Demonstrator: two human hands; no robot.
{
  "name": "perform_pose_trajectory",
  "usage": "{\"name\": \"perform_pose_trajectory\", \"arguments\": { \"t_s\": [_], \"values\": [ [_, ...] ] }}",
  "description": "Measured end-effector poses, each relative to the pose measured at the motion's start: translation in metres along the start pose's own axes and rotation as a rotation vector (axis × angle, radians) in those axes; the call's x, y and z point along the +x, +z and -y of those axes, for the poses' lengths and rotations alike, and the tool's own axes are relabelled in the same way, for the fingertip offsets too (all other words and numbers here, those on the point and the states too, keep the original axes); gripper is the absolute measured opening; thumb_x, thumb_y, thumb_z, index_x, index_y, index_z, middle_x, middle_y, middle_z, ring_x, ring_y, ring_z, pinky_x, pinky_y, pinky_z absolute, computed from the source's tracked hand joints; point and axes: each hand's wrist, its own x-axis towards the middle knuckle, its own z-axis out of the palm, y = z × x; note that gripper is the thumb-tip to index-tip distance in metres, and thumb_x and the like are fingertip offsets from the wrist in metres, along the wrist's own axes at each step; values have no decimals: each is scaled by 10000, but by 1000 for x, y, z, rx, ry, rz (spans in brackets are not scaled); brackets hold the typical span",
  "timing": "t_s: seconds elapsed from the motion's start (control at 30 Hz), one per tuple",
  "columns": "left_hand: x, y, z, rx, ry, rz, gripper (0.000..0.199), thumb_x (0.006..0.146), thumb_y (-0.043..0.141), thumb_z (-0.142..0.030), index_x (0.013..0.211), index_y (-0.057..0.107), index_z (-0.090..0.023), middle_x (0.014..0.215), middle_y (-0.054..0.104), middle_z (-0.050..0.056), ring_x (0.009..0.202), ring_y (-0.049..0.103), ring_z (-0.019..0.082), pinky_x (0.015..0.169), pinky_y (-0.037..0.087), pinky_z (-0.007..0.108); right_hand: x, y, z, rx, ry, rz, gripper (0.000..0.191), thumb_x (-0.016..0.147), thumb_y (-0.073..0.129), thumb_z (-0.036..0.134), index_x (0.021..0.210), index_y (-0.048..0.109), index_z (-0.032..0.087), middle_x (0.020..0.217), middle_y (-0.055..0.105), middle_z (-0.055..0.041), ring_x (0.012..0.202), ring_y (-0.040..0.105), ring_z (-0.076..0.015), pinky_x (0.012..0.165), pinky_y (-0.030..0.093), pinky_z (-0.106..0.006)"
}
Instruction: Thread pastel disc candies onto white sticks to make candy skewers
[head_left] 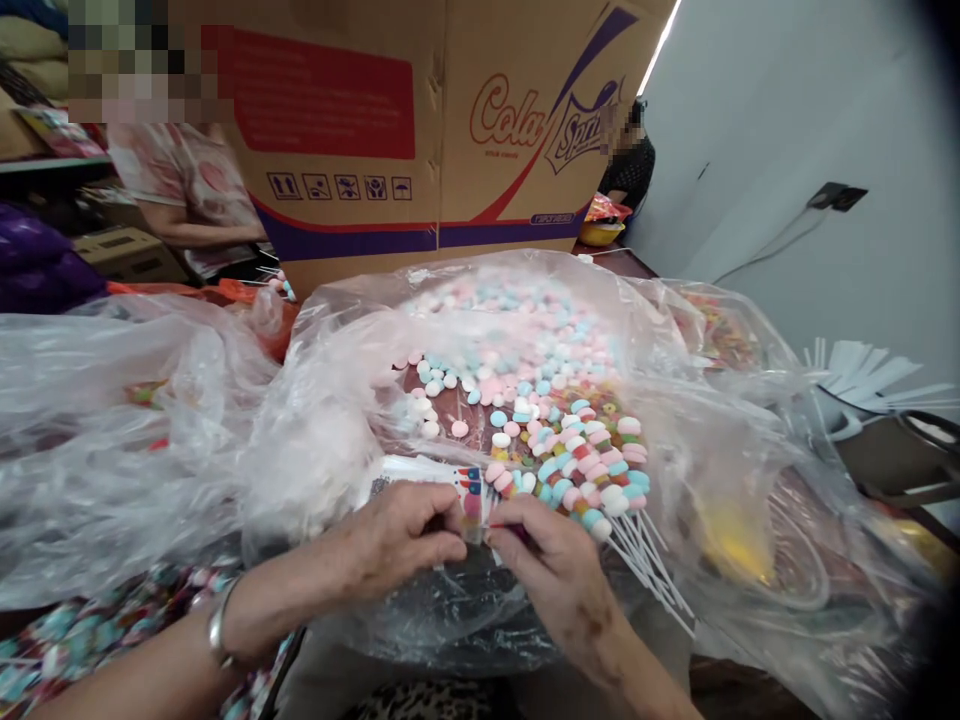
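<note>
My left hand (412,530), with a metal bangle at the wrist, pinches the left side of a small clear wrapper with red and blue print (471,490). My right hand (559,560) is closed at the wrapper's other edge, and something dark purple shows between its fingers. What is inside the wrapper cannot be made out. White printed sheets (390,474) lie just behind my left hand. Beyond my right hand rests a pile of candy skewers (592,460), pink, blue and white candies threaded on white sticks (649,560).
Loose pastel candies (517,340) are heaped inside clear plastic sheeting (315,400). Behind stands a large cardboard box (352,210). Wrapped sweets (82,620) lie at lower left, and white sticks (862,375) at right. Two people are beyond the box, one at each side.
</note>
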Motion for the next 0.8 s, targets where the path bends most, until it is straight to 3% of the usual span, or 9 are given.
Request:
{"name": "perform_pose_trajectory", "arguments": {
  "t_s": [0.1,0.23,0.3,0.47,0.6,0.7,0.8],
  "values": [
    [-12,16,9,239,126,-45,127,898,548,-180,772,553,-192,711,549,-42,666,462,126,629,314,245,-14,0,6,-107,-172,-76,176,973,522,183,826,619,191,719,609,2,668,573,-127,621,443,-214],
    [-20,29,17,306,280,-7,201,1006,396,-208,849,522,-206,777,570,-25,667,458,129,636,320,253,-26,1,7,-202,-227,-150,306,1019,473,217,722,544,191,629,508,9,596,492,-127,561,381,-234],
    [-20,31,14,257,258,25,219,1018,372,-220,863,526,-208,791,573,-23,686,479,130,653,340,245,-28,1,5,-231,-243,-184,342,1023,463,205,683,493,196,604,459,17,573,452,-122,549,352,-241],
    [-16,37,4,79,86,47,69,936,556,-239,880,586,-211,782,579,-55,722,497,119,682,348,221,-32,2,1,-315,-310,-205,356,1023,452,161,670,436,204,581,437,23,577,400,-128,571,325,-263],
    [-13,38,1,-32,22,63,268,983,452,-311,769,561,-193,727,547,-50,695,478,117,656,345,223,-36,1,3,-336,-279,-208,356,1028,431,152,676,423,208,585,438,25,577,414,-128,569,335,-257],
    [-12,34,5,-57,10,29,338,1001,397,-378,768,558,-193,738,558,-35,696,488,126,655,363,229,-40,-10,1,-304,-190,-213,288,1054,374,233,808,517,188,696,526,-7,641,504,-134,596,403,-242],
    [-10,22,13,-55,20,-32,335,983,417,-389,799,609,-185,729,590,-18,676,508,132,629,371,234,-48,-24,-12,-479,-140,-290,181,1041,417,251,1039,563,143,851,606,-59,767,574,-169,692,456,-272]
  ]
}}
